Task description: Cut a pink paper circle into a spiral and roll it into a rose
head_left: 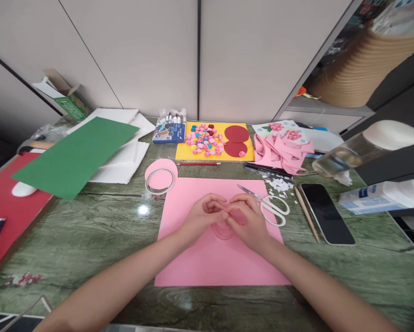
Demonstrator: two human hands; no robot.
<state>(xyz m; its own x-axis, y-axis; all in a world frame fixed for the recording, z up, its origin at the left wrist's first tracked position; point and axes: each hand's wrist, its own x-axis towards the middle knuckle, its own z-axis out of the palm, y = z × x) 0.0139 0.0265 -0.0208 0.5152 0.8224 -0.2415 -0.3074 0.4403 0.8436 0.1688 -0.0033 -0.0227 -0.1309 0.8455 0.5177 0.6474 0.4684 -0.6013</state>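
Observation:
My left hand (207, 213) and my right hand (248, 219) meet over a pink paper sheet (193, 267), with thumbs and fingertips pinched together. Between them is a curved pink paper strip (223, 232) that loops below the fingers. Its pinched end is mostly hidden by my fingers. White-handled scissors (275, 210) lie at the sheet's upper right edge, close to my right hand. Left of the sheet's top corner, a roll of tape (147, 183) rests on a pink paper circle (161, 167).
Yellow paper (181, 151) at the back bears rolled paper pieces (203, 138) and dark red circles (236, 133). Pink scraps (279, 152) lie beside it. On the right are a phone (326, 212), a bottle (345, 154) and a carton (366, 197); green paper (79, 154) is at left.

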